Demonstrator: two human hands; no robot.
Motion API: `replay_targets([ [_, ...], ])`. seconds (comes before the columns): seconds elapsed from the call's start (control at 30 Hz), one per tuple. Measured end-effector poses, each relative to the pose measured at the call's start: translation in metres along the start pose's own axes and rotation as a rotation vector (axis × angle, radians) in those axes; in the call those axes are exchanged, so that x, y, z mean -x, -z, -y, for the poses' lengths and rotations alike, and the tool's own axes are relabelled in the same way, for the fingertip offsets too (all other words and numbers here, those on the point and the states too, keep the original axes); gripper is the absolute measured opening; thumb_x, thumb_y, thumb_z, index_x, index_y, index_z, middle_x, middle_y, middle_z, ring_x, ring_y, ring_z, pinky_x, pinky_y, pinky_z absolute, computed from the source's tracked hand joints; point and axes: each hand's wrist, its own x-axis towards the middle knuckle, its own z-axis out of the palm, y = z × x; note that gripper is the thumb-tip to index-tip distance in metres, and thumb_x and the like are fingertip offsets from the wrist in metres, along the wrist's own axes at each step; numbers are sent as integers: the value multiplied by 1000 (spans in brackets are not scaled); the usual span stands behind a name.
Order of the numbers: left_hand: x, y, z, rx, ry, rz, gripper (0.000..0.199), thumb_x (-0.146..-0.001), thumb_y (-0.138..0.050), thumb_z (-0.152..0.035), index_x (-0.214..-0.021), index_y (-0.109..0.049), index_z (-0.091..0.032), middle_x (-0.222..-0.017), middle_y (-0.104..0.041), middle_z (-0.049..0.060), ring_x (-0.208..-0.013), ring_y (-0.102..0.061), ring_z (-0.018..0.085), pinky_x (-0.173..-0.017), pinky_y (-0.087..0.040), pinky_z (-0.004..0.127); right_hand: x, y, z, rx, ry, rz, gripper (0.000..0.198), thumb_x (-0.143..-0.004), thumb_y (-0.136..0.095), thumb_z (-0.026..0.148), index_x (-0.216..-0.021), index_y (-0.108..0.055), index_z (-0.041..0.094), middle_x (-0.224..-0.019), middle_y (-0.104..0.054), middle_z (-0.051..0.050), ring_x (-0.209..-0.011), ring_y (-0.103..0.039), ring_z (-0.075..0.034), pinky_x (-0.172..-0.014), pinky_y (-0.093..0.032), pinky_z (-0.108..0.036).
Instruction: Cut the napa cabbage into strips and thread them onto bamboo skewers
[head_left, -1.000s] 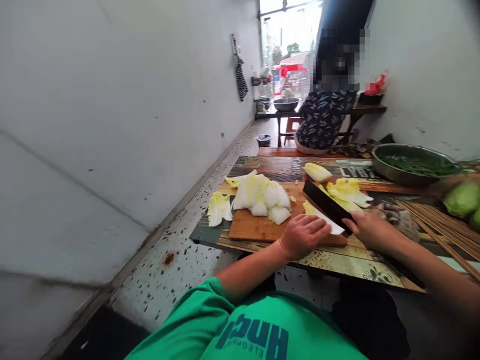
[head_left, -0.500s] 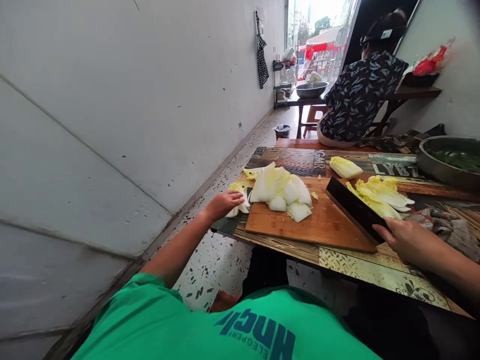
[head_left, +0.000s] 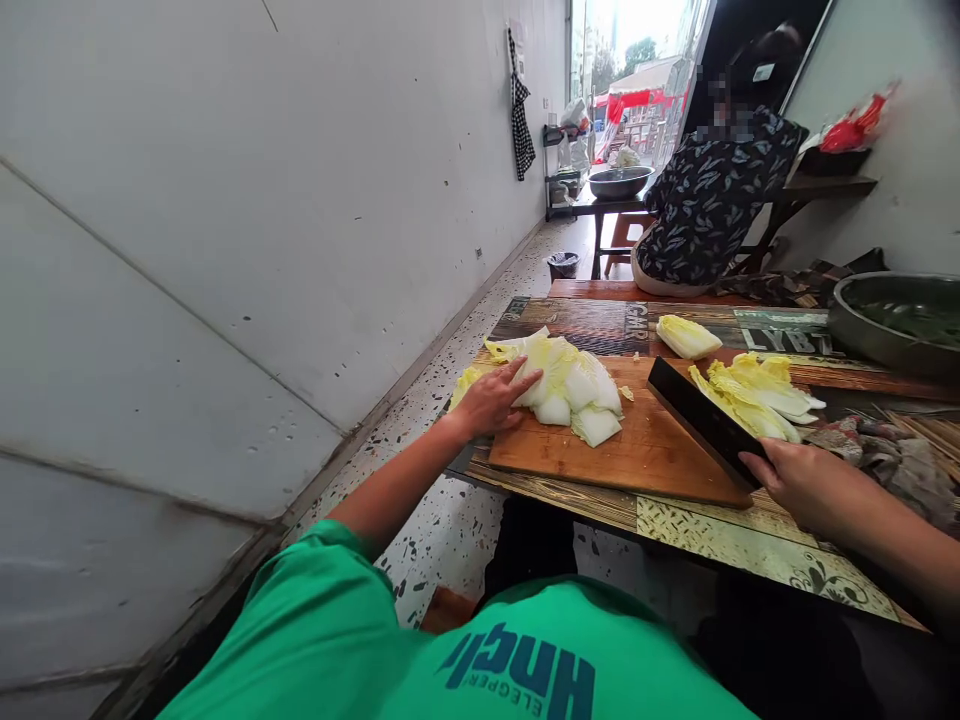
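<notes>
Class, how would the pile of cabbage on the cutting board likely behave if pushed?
The cabbage pieces would probably slide apart, since they overlap loosely. The yellow edges look thin, so perhaps floppy; the thicker white parts are likely stiffer.

L hand (head_left: 495, 398) splayed, palm dn, R hand (head_left: 791, 478) clenched

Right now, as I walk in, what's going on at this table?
A person in a green shirt is working with Chinese cabbage. Their left hand is spread over the left side of a pile of cut cabbage on a wooden board. Their right hand grips a dark cleaver at the board's right side. Loose leaves lie just past the blade, and a pale cabbage piece sits beyond the board.
</notes>
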Motion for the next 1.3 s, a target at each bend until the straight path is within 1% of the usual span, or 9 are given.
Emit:
replay_targets([
  [0.27,-18,-2,-23,-117,31,60,71,-83,-61,-13,-151,-45,-27,-163,-32,19,-139,-49,33,-105,-49,44,5,2,4,-34,2,-34,26,-100,-40,25,-76,-50,22,-75,-69,-15,-74,-69,-28,-63,-36,-34],
  [0.43,-21,-7,-26,-142,101,-48,59,-89,-53,-7,-146,-52,-22,-158,-40,21,-139,-50,33,-103,-53,44,8,7,8,-37,6,-24,27,-100,-40,25,-74,-47,23,-78,-70,-14,-77,-70,-26,-64,-36,-32],
  [0.57,-28,-5,-24,-158,139,-134,52,-92,-53,-13,-143,-54,-22,-155,-46,17,-134,-55,32,-102,-54,45,6,6,6,-29,-27,32,27,-102,-37,29,-77,-46,23,-85,-70,-14,-82,-69,-27,-64,-36,-31],
  [0.73,-35,-3,-33,-170,125,-102,36,-97,-50,-18,-132,-62,-20,-151,-51,18,-122,-64,30,-98,-56,46,3,1,2,-26,-43,58,27,-103,-34,31,-82,-47,22,-91,-71,-16,-89,-69,-29,-64,-35,-31],
  [0.97,-49,19,-27,-65,358,-256,51,-97,-39,-6,-144,-52,-21,-147,-55,17,-117,-68,28,-94,-58,40,5,3,5,-29,-33,51,26,-104,-33,28,-85,-50,20,-93,-71,-18,-92,-70,-30,-67,-36,-32],
  [1.07,-61,43,-11,95,479,-431,49,-96,-38,-5,-141,-55,-15,-142,-60,18,-122,-64,28,-103,-53,44,5,4,6,-28,-44,58,26,-104,-33,28,-86,-51,20,-94,-71,-18,-93,-70,-30,-68,-36,-32],
  [1.17,-70,67,-6,430,551,-627,48,-92,-42,-4,-138,-55,-13,-139,-61,17,-129,-59,28,-112,-47,47,5,3,6,-41,-34,46,26,-104,-35,27,-85,-51,20,-96,-71,-19,-93,-70,-29,-70,-37,-32],
  [1.23,-71,76,-17,810,578,-640,49,-90,-47,-6,-137,-54,-16,-137,-62,14,-121,-64,26,-108,-51,49,6,3,4,-64,-33,29,26,-103,-36,26,-84,-52,19,-95,-72,-19,-92,-70,-29,-70,-37,-33],
  [1.3,-70,78,-41,1249,587,-518,48,-88,-50,-7,-134,-53,-18,-133,-63,11,-108,-69,23,-99,-58,51,8,3,2,-98,-39,1,25,-102,-38,26,-83,-53,19,-93,-72,-19,-91,-70,-29,-70,-37,-33],
])
